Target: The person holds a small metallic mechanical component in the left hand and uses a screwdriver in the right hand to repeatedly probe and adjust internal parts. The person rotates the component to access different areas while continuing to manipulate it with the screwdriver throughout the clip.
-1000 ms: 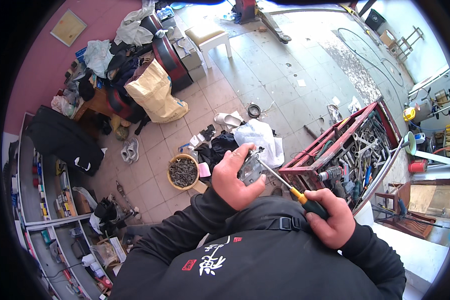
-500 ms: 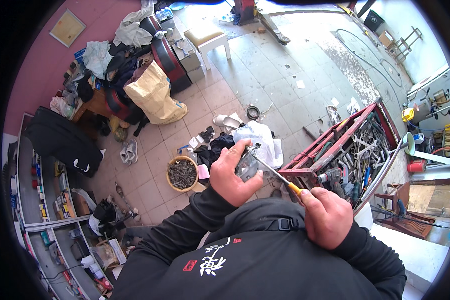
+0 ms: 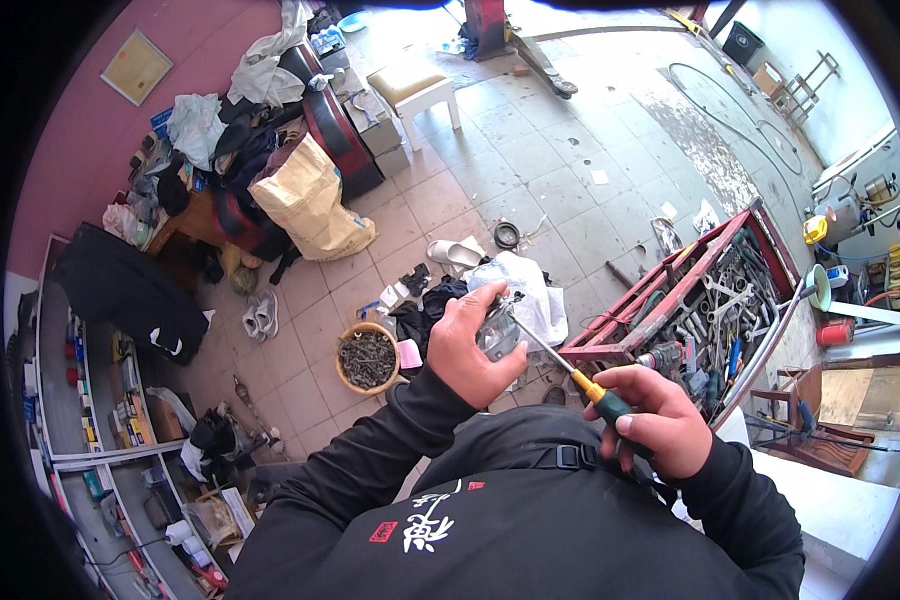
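Observation:
In front of my body, my left hand point(image 3: 468, 345) grips a small clear-and-grey part point(image 3: 497, 332) between thumb and fingers; its exact kind is hard to make out. My right hand point(image 3: 660, 418) is wrapped around a screwdriver point(image 3: 589, 384) with a yellow and dark green handle. The metal shaft slants up and left, and its tip meets the upper end of the grey part. Beneath my left hand, on the floor, lie a white plastic bag point(image 3: 532, 290) and some dark cloth point(image 3: 440, 302).
A red metal tool trolley point(image 3: 620, 338) full of wrenches stands at right. Left of my hands is a round basket point(image 3: 344, 378) of small dark pieces. A tan sack point(image 3: 315, 205) sits farther back, and shelving point(image 3: 65, 420) lines the left side.
My right hand has shifted its hold on the screwdriver: the fingers have opened out and more of the green handle shows. My left hand and the part stay nearly in place.

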The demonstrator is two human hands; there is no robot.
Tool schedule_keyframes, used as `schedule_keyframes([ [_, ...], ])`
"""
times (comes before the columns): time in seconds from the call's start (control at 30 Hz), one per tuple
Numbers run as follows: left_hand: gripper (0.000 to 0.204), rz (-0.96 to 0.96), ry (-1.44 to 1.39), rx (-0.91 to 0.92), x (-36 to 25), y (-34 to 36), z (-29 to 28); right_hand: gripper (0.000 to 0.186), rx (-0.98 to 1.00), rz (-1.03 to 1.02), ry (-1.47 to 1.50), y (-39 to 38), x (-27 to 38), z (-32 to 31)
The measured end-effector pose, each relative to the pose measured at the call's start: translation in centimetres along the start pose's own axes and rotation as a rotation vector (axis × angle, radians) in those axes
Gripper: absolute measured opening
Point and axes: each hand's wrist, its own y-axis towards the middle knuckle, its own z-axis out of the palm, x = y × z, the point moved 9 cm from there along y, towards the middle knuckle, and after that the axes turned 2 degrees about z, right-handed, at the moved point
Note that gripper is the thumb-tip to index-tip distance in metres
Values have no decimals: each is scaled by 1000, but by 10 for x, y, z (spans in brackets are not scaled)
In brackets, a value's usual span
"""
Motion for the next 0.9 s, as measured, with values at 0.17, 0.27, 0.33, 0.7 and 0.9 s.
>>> schedule_keyframes([
  [0.17, 68, 5, -43, 2, -2, 7, -1, 55, 95, 35, 116, 4, -3, -1],
  [0.27, 65, -41, -39, 16, 0, 9, -1, 53, 100, -9, 61, 5, -3, -2],
  [0.33, 65, 1, -43, 18, -4, 11, 2, 51, 45, -69, -68, 5, -4, -4],
  [0.7, 63, 6, -17, 9, 3, 12, -2, 52, -251, -757, -1327, -7, 34, 34],
  [0.9, 64, -28, -5, 39, 6, 12, 9, 35, -372, -894, -1789, -5, 30, 38],
])
